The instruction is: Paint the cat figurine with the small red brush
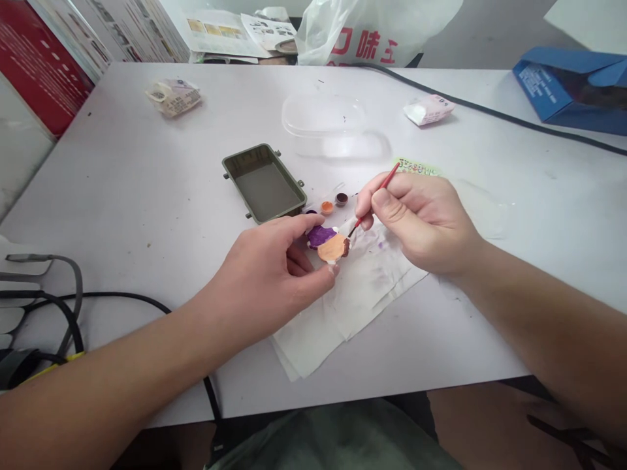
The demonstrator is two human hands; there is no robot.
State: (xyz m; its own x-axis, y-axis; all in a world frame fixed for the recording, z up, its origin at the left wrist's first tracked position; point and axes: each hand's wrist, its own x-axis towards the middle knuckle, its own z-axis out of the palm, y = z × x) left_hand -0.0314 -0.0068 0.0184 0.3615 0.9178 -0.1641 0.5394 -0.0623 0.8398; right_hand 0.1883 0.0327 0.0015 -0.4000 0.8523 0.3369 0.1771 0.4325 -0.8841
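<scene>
Between the thumb and fingers of my left hand (277, 264) is a small flat painted piece (332, 248), purple at the upper left, light orange in the middle and brown at its right edge. My right hand (421, 219) is closed in a pinch on a thin red paintbrush (390, 175). The dark bristle tip meets or almost meets the brown edge; I cannot tell which. Just beyond stand small paint pots, one orange (326, 207) and one dark brown (341, 199). A purple one is partly hidden behind my left fingers. White tissue (337, 320) lies beneath both hands.
A dark olive tray (264, 183) sits left of the pots. Farther back are a clear plastic lid (323, 116), two crumpled packets (174, 98) and a blue box (563, 91). A black cable (470, 108) crosses the back right; more cables (122, 297) run at the left.
</scene>
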